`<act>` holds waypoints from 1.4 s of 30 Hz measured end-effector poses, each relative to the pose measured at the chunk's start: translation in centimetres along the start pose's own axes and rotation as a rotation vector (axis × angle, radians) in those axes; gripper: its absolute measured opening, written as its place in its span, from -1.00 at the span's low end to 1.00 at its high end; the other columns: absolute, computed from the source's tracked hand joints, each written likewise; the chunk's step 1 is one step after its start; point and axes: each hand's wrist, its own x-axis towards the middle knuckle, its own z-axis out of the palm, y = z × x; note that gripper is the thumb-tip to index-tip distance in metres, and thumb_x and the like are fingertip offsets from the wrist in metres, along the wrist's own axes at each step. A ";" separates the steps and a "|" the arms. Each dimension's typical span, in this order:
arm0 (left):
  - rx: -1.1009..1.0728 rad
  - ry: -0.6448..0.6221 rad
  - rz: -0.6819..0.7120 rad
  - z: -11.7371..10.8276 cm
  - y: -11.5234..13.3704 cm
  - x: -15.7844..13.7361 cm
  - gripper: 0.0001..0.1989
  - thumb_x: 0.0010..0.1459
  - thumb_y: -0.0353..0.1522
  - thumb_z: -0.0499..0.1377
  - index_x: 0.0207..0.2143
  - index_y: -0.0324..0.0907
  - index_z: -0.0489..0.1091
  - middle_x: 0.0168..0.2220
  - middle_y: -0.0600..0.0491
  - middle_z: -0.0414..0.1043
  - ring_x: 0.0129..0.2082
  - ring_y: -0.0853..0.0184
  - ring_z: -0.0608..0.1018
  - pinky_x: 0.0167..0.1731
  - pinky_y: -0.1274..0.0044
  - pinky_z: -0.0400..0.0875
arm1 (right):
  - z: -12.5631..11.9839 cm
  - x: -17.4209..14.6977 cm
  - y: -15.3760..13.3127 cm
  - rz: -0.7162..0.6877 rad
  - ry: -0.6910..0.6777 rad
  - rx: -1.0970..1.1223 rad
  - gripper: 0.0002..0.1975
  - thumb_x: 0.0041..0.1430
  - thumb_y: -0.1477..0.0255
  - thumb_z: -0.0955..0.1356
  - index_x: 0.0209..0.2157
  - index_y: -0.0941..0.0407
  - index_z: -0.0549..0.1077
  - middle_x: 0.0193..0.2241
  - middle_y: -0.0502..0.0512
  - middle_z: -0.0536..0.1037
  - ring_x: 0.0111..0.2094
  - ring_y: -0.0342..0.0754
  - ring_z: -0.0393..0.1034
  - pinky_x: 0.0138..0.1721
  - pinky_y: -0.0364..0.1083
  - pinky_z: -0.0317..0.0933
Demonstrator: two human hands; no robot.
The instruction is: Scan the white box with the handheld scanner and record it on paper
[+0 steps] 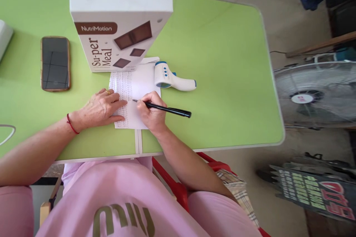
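Observation:
A white sheet of paper [141,81], its left part covered in rows of small handwriting, lies on the green table [222,66]. My left hand [101,108] rests flat with fingers stretched over the written edge, a ring and a red wrist string on it. In my right hand [152,113] is a black pen [175,111], pinched near its point, which meets or hovers just over the paper by the writing. A white and blue infrared thermometer [175,77] overlaps the sheet's right side. The tall white NutriMotion box [122,18] stands at the sheet's far end, hiding part of it.
A phone [55,63] in a brown case lies left of the box. A white object [4,37] and a white cable [8,133] are at the left edge. Beyond the table's right end stands a fan [308,96]. A red chair [178,189] shows below the table.

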 end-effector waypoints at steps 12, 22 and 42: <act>0.020 -0.058 -0.017 0.1 -0.1 -0.1 -0.42 0.50 0.05 -0.01 0.03 -0.26 0.52 -0.28 -0.05 0.47 -0.36 0.15 0.49 -0.27 0.34 0.40 | 0.0 -0.1 0.2 -0.009 0.022 0.079 -0.83 0.19 0.46 0.32 -0.45 0.03 0.25 -0.61 -0.17 0.29 -0.60 -0.18 0.14 -0.52 -0.13 0.09; 0.028 -0.068 -0.013 0.1 0.0 0.1 -0.49 0.42 0.02 0.18 0.03 -0.26 0.51 -0.27 -0.04 0.48 -0.34 0.15 0.50 -0.27 0.35 0.39 | 0.0 -0.1 0.1 0.001 -0.006 0.023 -0.83 0.20 0.42 0.33 -0.46 0.03 0.28 -0.61 -0.16 0.31 -0.60 -0.18 0.15 -0.52 -0.13 0.09; 0.006 -0.137 -0.045 0.5 -0.2 -0.2 -0.43 0.46 0.06 0.07 0.08 -0.24 0.50 -0.25 -0.08 0.50 -0.28 0.11 0.52 -0.20 0.32 0.42 | 0.3 -0.3 0.4 0.073 0.065 0.061 -0.81 0.24 0.33 0.33 -0.43 0.03 0.28 -0.57 -0.11 0.32 -0.56 -0.14 0.19 -0.51 -0.12 0.17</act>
